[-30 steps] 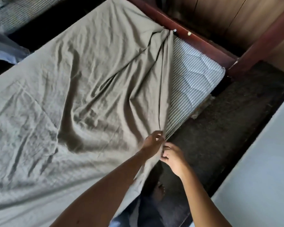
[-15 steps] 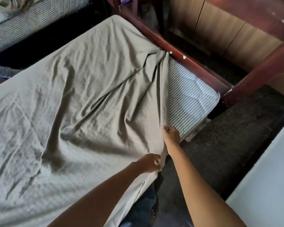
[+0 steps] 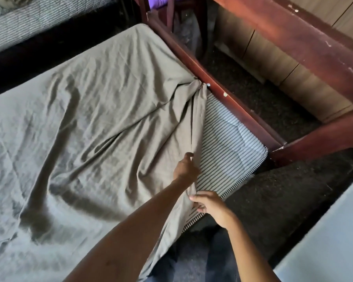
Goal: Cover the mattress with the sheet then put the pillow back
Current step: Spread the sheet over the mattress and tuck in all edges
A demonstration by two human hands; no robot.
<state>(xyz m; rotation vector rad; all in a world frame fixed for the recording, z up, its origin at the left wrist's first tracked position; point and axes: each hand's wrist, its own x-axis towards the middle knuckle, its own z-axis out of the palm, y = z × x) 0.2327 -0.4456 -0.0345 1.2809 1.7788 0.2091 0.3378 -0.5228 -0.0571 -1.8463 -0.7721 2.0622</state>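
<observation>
Sheet [image 3: 90,119]: grey-olive, heavily creased, spread over most of the mattress [image 3: 228,151]; its free edge runs diagonally from a bunched point at the far rail down to the near side, where it hangs over the mattress edge. Mattress: striped and quilted, with only the near right corner uncovered, a triangle between the sheet edge, the rail and the near side. Bed frame [image 3: 222,98]: dark red wood, the rail lying along the mattress's right side and meeting a post at the uncovered corner. Dark floor [image 3: 283,190] beside the bed. Pale flat surface [image 3: 324,241] at lower right, cropped. Second striped mattress [image 3: 39,19] at upper left, well apart. Left hand [image 3: 185,167]: on the sheet's edge partway up the diagonal, fingers curled into the fold, gripping cloth. Right hand [image 3: 209,204]: nearer, at the mattress's near edge, thumb and fingers pinching the sheet's hem against the striped border.
</observation>
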